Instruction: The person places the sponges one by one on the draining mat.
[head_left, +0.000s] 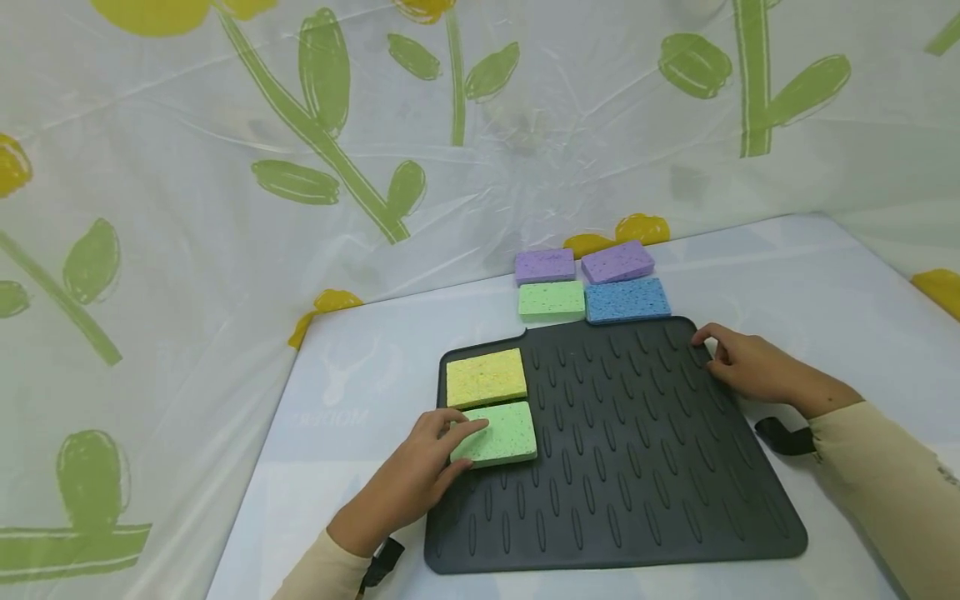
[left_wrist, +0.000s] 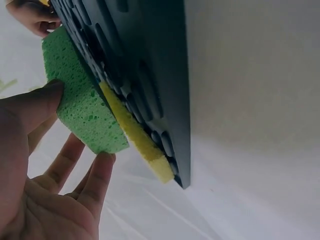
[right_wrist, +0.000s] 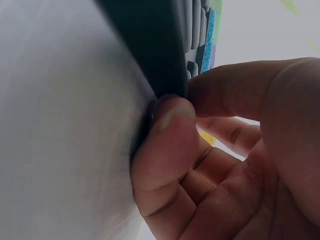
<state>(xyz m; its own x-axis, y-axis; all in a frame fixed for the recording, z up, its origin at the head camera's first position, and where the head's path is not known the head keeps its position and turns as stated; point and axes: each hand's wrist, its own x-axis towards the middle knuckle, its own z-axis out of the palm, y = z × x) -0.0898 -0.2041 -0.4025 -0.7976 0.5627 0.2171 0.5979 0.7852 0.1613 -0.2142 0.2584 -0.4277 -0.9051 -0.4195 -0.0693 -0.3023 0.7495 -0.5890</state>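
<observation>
A dark ribbed mat (head_left: 622, 467) lies on the white table. At its left side my left hand (head_left: 416, 467) holds a light green sponge (head_left: 506, 437) by its edges, the thumb on one edge and fingertips on another. In the left wrist view the green sponge (left_wrist: 82, 95) looks slightly tilted against the mat. Just behind it, a yellow sponge (head_left: 487, 377) rests in the mat's far left corner. My right hand (head_left: 765, 371) pinches the mat's right edge near the far corner. The right wrist view shows its thumb and a finger gripping the mat's rim (right_wrist: 155, 50).
Beyond the mat's far edge stand a second light green sponge (head_left: 551, 300), a blue sponge (head_left: 628, 300) and two purple sponges (head_left: 545, 266), grouped closely. A flower-patterned plastic sheet (head_left: 187, 250) hangs behind and beside the white table (head_left: 337, 425).
</observation>
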